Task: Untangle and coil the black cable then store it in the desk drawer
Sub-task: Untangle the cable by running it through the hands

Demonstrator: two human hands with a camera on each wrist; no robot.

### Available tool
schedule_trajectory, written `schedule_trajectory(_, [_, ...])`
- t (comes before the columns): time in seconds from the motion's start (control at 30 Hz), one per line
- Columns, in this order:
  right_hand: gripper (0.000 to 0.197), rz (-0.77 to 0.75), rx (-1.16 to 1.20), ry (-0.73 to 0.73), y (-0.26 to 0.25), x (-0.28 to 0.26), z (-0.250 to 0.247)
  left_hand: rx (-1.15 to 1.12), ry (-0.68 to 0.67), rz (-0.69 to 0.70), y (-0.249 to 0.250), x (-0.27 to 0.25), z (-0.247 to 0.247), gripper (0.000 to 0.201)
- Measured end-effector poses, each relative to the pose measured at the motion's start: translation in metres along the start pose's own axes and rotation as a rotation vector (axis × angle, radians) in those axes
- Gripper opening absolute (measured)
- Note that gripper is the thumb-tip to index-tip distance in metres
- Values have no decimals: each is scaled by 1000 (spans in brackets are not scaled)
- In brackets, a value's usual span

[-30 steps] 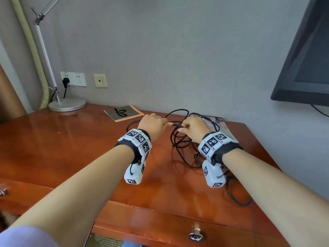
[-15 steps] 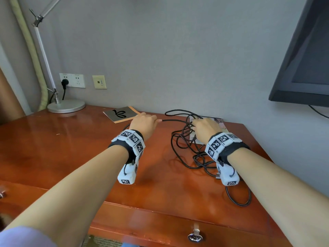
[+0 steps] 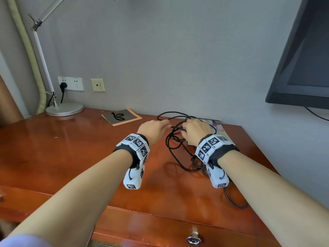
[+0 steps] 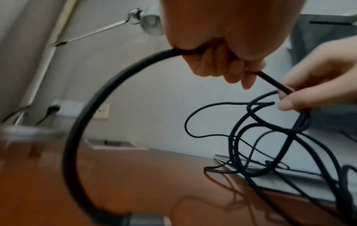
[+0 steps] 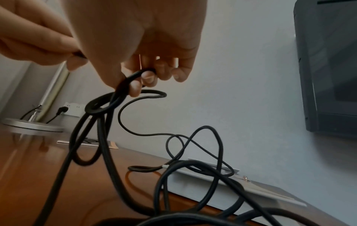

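Note:
The black cable (image 3: 175,152) lies in a loose tangle on the wooden desk (image 3: 71,154), its loops trailing back under my right forearm. My left hand (image 3: 154,129) grips one strand in curled fingers (image 4: 222,65), and a wide arc of the cable (image 4: 92,107) hangs from that fist. My right hand (image 3: 195,131) is close beside it, with a knotted loop of cable (image 5: 108,104) hooked round its curled fingers (image 5: 148,76). A short strand runs between the two hands. The desk drawer (image 3: 142,227) is closed below the desk edge.
A booklet (image 3: 121,117) lies behind my left hand. A magazine (image 3: 218,125) sits under the tangle by the wall. A lamp base (image 3: 64,109) stands back left below wall sockets (image 3: 70,83). A dark screen (image 3: 302,68) hangs at the right. A metal pull (image 3: 193,240) is on the drawer.
Half a second ago my hands were apart with the strand stretched between them. Now they have come close together again above the tangle.

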State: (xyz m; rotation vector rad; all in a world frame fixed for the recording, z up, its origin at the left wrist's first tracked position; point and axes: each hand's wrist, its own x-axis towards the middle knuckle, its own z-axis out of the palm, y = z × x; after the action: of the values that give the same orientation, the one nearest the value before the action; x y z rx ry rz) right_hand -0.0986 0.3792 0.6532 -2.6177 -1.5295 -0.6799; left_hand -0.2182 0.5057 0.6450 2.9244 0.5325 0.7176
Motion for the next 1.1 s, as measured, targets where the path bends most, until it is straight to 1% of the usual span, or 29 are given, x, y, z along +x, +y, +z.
schedule_trajectory(0.1, [40, -8, -8, -2, 10, 0, 2, -45, 34, -51, -12, -4, -1, 33])
schedule_trajectory(0.2, [51, -12, -49, -67, 21, -6, 7, -42, 40, -56, -23, -5, -3, 31])
schedule_trajectory(0.27, [50, 35, -26, -116, 27, -6, 13, -31, 24, -58, -27, -5, -4, 31])
schedule_trajectory(0.37, [50, 165, 68, -183, 37, -5, 19, -40, 23, -72, -30, -3, -2, 31])
schedule_trajectory(0.5, [42, 112, 31, -254, 53, -12, 21, -40, 27, -88, -31, -4, -3, 30])
schedule_trajectory(0.53, [40, 103, 74, -277, 54, -13, 22, -45, 31, -92, -29, -5, -3, 29])
schedule_trajectory(0.6, [32, 88, 256, -306, 50, -14, 23, -59, 33, -93, -23, -4, -5, 29])
schedule_trajectory(0.63, [27, 84, 374, -278, 47, -15, 22, -67, 29, -86, -18, -3, -5, 29])
schedule_trajectory(0.7, [17, 99, 596, -147, 38, -12, 15, -81, 26, -70, -11, 0, -6, 28])
schedule_trajectory(0.8, [16, 133, 868, 5, 23, -7, -3, -108, 36, -62, -8, 4, -4, 27])
schedule_trajectory(0.87, [16, 178, 988, 87, 16, -3, -14, -139, 52, -77, -10, 6, -4, 26])
schedule_trajectory(0.9, [15, 189, 1011, 110, 14, 0, -17, -155, 57, -80, -10, 6, -5, 26])
schedule_trajectory(0.93, [12, 181, 1002, 101, 11, 3, -20, -166, 62, -76, -10, 6, -7, 26])
schedule_trajectory(0.97, [12, 159, 940, 64, 8, 6, -22, -177, 68, -64, -9, 6, -8, 26])
schedule_trajectory(1.03, [21, 95, 737, -7, 0, 10, -22, -204, 99, -37, -7, 5, -13, 26])
schedule_trajectory(1.07, [25, 67, 686, -3, -3, 12, -22, -218, 120, -27, -7, 4, -16, 26])
schedule_trajectory(1.1, [28, 54, 692, 19, -5, 14, -21, -239, 138, -21, -7, 4, -18, 25])
